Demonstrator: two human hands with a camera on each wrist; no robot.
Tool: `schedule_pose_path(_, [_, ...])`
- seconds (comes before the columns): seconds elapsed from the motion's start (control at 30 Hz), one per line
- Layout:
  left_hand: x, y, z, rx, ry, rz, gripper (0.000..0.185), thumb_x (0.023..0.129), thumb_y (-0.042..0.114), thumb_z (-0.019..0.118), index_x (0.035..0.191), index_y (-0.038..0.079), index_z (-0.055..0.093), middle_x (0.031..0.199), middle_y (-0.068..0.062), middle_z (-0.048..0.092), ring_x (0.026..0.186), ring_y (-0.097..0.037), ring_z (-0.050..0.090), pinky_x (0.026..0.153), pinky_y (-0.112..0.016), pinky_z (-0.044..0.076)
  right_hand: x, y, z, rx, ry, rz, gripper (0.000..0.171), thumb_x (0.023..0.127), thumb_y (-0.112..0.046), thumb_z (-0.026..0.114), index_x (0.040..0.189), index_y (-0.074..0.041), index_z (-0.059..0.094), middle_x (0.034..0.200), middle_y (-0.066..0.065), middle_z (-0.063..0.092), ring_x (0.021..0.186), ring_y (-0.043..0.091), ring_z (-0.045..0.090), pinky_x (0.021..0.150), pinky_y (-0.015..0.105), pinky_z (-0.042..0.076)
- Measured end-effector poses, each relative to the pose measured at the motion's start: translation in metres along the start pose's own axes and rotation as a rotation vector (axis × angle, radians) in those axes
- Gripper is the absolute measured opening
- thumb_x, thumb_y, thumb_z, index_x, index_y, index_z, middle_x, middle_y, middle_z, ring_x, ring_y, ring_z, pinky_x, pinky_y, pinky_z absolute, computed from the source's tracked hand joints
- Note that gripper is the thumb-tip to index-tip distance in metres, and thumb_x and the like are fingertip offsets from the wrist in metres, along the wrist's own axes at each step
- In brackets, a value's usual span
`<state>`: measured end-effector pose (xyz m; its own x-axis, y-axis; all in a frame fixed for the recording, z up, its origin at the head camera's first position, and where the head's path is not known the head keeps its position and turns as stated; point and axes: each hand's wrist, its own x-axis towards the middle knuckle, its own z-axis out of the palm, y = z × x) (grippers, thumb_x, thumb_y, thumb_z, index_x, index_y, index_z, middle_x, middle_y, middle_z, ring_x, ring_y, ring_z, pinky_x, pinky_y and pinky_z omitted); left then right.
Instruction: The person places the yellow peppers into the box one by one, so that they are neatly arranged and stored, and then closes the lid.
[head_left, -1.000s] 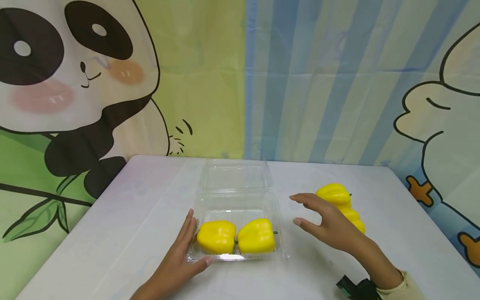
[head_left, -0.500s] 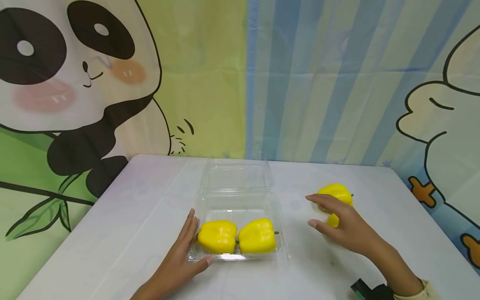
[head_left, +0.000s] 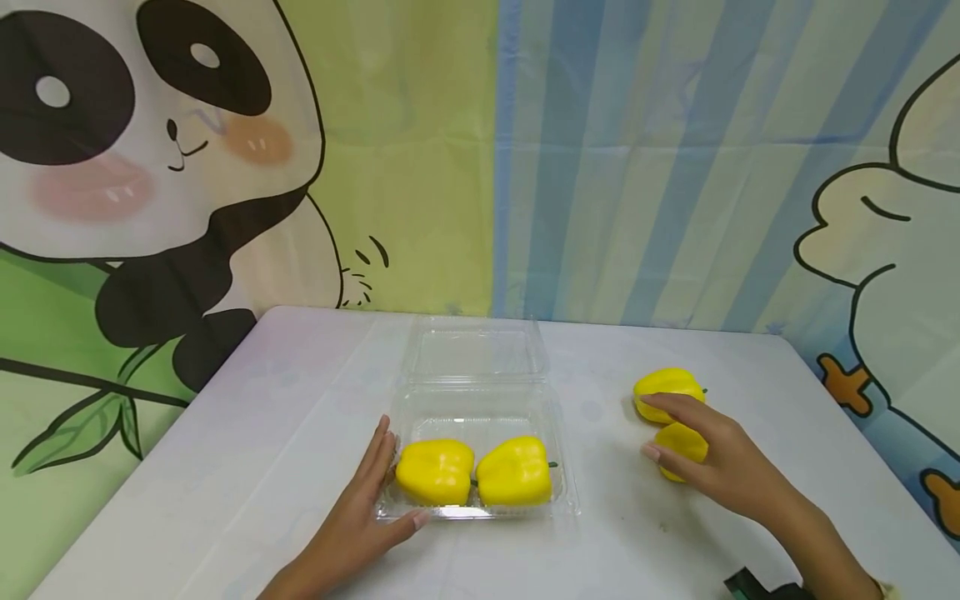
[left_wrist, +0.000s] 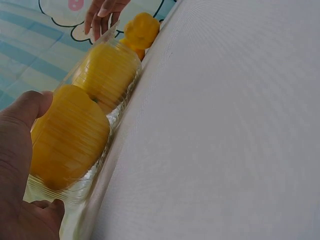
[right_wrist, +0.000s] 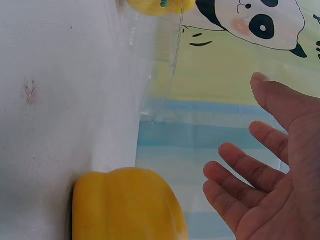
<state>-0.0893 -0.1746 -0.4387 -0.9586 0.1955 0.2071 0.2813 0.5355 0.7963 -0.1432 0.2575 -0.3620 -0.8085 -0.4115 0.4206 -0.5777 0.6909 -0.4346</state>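
A clear plastic clamshell box [head_left: 480, 408] lies open on the white table, its lid flat behind it. Two yellow bell peppers [head_left: 435, 472] [head_left: 514, 472] sit side by side in its front half. My left hand [head_left: 360, 517] rests against the box's left front corner, fingers straight, thumb [left_wrist: 22, 112] by the nearer pepper [left_wrist: 67, 142]. Two more yellow peppers lie on the table at the right, one farther [head_left: 666, 384] and one nearer [head_left: 681, 443]. My right hand [head_left: 712, 458] hovers spread over the nearer one [right_wrist: 125, 205], fingers [right_wrist: 240, 165] straight, holding nothing.
The white table [head_left: 262, 433] ends at a cartoon backdrop with a panda [head_left: 150, 150] at the left and blue stripes in the middle. A dark wrist strap [head_left: 757, 585] shows at the bottom right edge.
My right hand has moved rightward from beside the box to above the nearer loose pepper. The left hand and the box have stayed put.
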Motion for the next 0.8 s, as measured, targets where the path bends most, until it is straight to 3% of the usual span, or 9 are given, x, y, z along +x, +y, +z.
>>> schedule_pose_path(0.1, [0.000, 0.001, 0.000, -0.005, -0.004, -0.003, 0.108, 0.080, 0.048, 0.077, 0.152, -0.005, 0.016, 0.162, 0.005, -0.006, 0.142, -0.028, 0.020, 0.104, -0.036, 0.028, -0.001, 0.003, -0.002, -0.011, 0.002, 0.003, 0.058, 0.079, -0.020, 0.083, 0.132, -0.019, 0.060, 0.131, 0.000, 0.059, 0.118, 0.022, 0.052, 0.099, 0.007, 0.030])
schedule_pose_path(0.2, [0.000, 0.001, 0.000, -0.013, -0.006, -0.008, 0.108, 0.080, 0.047, 0.077, 0.153, -0.004, 0.016, 0.162, 0.005, -0.006, 0.142, -0.027, 0.020, 0.104, -0.034, 0.029, -0.003, 0.006, -0.005, 0.006, -0.011, 0.037, 0.062, 0.078, -0.020, 0.084, 0.134, -0.022, 0.058, 0.132, 0.004, 0.057, 0.122, 0.030, 0.049, 0.107, 0.037, 0.038])
schedule_pose_path(0.3, [0.000, 0.002, 0.000, -0.008, -0.004, -0.015, 0.107, 0.080, 0.047, 0.077, 0.153, -0.004, 0.016, 0.162, 0.004, -0.005, 0.142, -0.027, 0.020, 0.104, -0.034, 0.029, -0.007, 0.008, -0.009, 0.031, -0.032, 0.084, 0.062, 0.078, -0.022, 0.084, 0.134, -0.020, 0.058, 0.133, 0.008, 0.056, 0.123, 0.038, 0.046, 0.093, 0.067, 0.039])
schedule_pose_path(0.33, [0.000, 0.002, 0.000, -0.007, -0.005, -0.018, 0.108, 0.080, 0.047, 0.077, 0.153, -0.004, 0.017, 0.162, 0.005, -0.005, 0.142, -0.026, 0.020, 0.104, -0.033, 0.029, -0.008, 0.009, -0.009, 0.038, -0.038, 0.095, 0.062, 0.078, -0.023, 0.084, 0.134, -0.019, 0.058, 0.133, 0.009, 0.056, 0.123, 0.040, 0.045, 0.091, 0.070, 0.038])
schedule_pose_path(0.8, [0.000, 0.002, 0.000, 0.037, 0.004, -0.026, 0.109, 0.079, 0.051, 0.077, 0.152, -0.003, 0.019, 0.163, 0.000, -0.002, 0.142, -0.026, 0.022, 0.104, -0.038, 0.028, -0.030, 0.034, -0.022, -0.035, -0.018, 0.149, 0.072, 0.073, -0.023, 0.087, 0.136, -0.015, 0.055, 0.135, 0.017, 0.052, 0.120, 0.046, 0.044, 0.080, 0.073, 0.042])
